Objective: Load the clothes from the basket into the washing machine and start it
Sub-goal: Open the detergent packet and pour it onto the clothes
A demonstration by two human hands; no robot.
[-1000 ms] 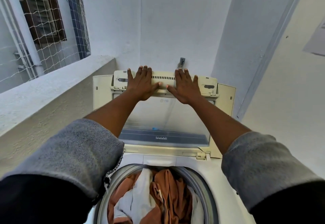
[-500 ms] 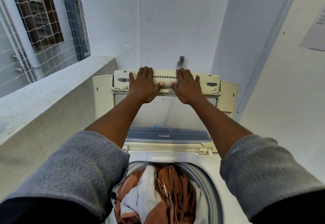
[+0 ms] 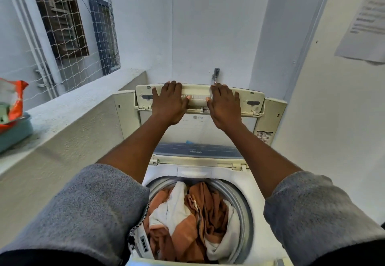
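Note:
A white top-loading washing machine [image 3: 258, 194] stands below me with its drum open. Orange-brown and white clothes [image 3: 195, 217] fill the drum. The folding lid [image 3: 200, 132] is raised upright against the back wall. My left hand [image 3: 169, 102] and my right hand [image 3: 225, 104] both rest on the lid's cream top edge [image 3: 198, 96], fingers hooked over the rim and thumbs pointing toward each other. Grey sleeves cover both upper arms. No basket is in view.
A concrete ledge [image 3: 68, 111] runs along the left, carrying a teal tub [image 3: 14, 134] with an orange packet [image 3: 12, 101]. Netting covers the opening above it. A tap [image 3: 215, 74] sticks out of the back wall. A paper notice [image 3: 368, 21] hangs on the right wall.
My view has tipped down and moved closer, showing more of the drum. My two hands have slid slightly apart along the lid's top edge.

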